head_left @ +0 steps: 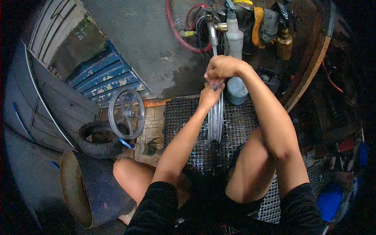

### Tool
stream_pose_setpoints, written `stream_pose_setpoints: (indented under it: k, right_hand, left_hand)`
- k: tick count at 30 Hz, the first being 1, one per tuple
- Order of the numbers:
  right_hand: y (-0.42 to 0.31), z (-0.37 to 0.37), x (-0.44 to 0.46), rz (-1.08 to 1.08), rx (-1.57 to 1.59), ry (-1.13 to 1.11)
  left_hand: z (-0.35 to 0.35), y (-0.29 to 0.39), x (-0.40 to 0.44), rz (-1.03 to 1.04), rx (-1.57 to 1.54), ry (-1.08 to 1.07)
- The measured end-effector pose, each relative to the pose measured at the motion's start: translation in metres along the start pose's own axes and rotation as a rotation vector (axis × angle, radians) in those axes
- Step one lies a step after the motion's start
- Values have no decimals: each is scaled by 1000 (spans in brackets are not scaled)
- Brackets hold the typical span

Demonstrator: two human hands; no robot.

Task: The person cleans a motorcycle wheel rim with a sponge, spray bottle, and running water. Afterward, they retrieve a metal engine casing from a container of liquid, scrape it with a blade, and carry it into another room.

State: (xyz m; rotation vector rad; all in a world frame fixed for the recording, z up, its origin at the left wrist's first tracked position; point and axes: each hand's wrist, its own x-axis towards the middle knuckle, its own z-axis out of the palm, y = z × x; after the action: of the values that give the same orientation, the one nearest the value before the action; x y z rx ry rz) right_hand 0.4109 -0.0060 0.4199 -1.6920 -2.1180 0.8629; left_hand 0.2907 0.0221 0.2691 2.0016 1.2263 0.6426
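A grey metal wheel rim (215,121) stands upright, seen edge-on, on a black plastic grate (182,113) between my knees. My left hand (210,95) is closed at the rim's top edge. Just above it, my right hand (224,66) bends down at the wrist with its fingers curled; whatever they hold, if anything, is hidden. The two hands are close together and overlap in view. Water runs from a metal tap (212,31) down onto my right hand. Beside my hands stands a grey spray bottle (235,37), and below it a blue-grey container (237,92).
Left of the grate, a grey spoked wheel (127,113) leans by a black tyre (100,139). A large rusty-rimmed drum (76,188) lies near my left knee. A red hose (178,37) loops behind the tap. An amber bottle (284,45) stands at the back right.
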Motion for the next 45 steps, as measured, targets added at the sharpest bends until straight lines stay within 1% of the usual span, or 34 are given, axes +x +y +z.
stream_pose_setpoints:
  k: [2,5,6,8,10,11,13,16,19,20,22,23,26,28,29,31,32,34,35,37,38,41,43,44,45]
  right_hand:
    - [-4,-2,-3,32,-136,-10]
    - [-9,-4,-13,95,34,-94]
    - [-7,-4,-11,85,15,-93]
    - [-1,-3,-7,66,-21,-93]
    - [3,-4,-4,-14,-106,-2]
    - [4,-4,-2,-54,-149,43]
    - [9,-1,0,-75,-214,70]
    - [11,-1,1,-45,-299,80]
    - [17,1,6,-30,-391,53]
    - [20,4,8,-36,-422,38]
    - [8,6,5,48,-337,-7]
    - [2,5,2,93,-299,-28]
    - [4,8,1,-19,-388,122]
    - [9,10,5,-107,-358,135]
    - [12,12,7,-149,-341,141]
    - [14,15,8,-56,-329,147]
    - [15,16,9,-12,-322,149]
    - [12,14,9,-29,-398,166]
    - [11,13,10,-38,-436,174]
    - [12,11,13,-65,-403,192]
    - [13,11,14,-77,-383,199]
    - [15,14,10,7,-345,237]
    - [6,12,4,14,-387,164]
    - [4,9,2,18,-413,127]
    - [13,13,5,12,-431,156]
  left_hand:
    - [2,0,1,80,65,12]
    - [5,-13,5,139,88,-12]
    - [4,-12,5,161,98,-19]
    - [4,-8,5,138,226,15]
    - [1,3,0,113,354,49]
    - [0,9,-2,130,379,15]
    - [-1,21,-3,164,428,-48]
    - [-3,22,-17,126,494,-20]
    - [-15,26,-43,171,502,-92]
    - [-13,24,-43,189,508,-63]
    - [-8,19,-39,223,516,-3]
    - [-8,18,-33,192,533,-55]
    - [-2,18,-6,135,564,-171]
    - [0,20,4,130,576,-217]
    - [1,19,6,127,566,-189]
    - [-3,20,7,119,546,-132]
    - [-5,19,9,139,553,-159]
    - [-9,16,16,179,570,-210]
    - [-8,15,16,162,563,-200]
    - [-3,14,16,130,545,-181]
    - [-1,11,19,169,550,-224]
    - [2,-3,26,256,584,-337]
    - [0,-1,19,282,629,-381]
    - [-1,-1,15,269,630,-369]
    - [-5,2,6,257,630,-355]
